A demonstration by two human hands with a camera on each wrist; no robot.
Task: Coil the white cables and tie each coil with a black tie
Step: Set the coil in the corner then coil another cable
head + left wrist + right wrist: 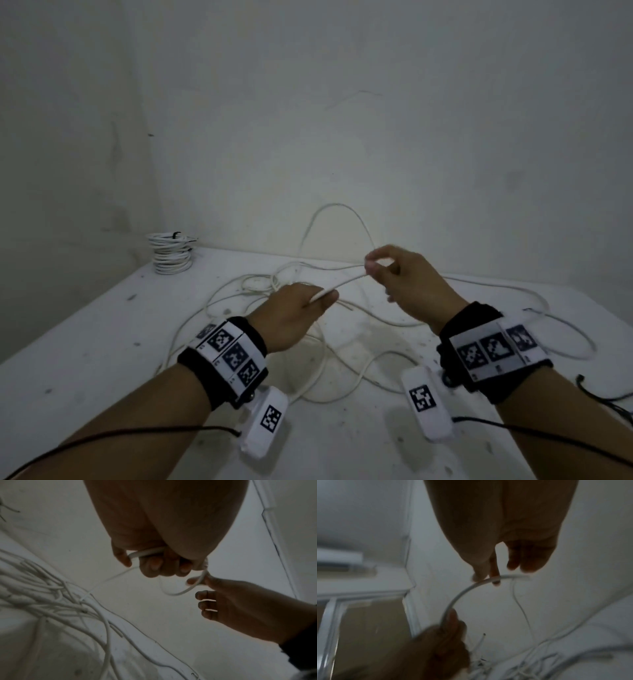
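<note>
The white cable (346, 281) ran between both hands above the surface (85, 370). The left hand (291, 313) had its fingers curled around it. The right hand (397, 277) pinched it. A tied coil (170, 253) sat in the corner.

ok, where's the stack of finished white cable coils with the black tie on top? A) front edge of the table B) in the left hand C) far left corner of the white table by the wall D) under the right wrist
C: the stack of tied white cable coils sits at the white table's far left corner by the wall, apart from both hands, which hold a loose white cable.
</note>
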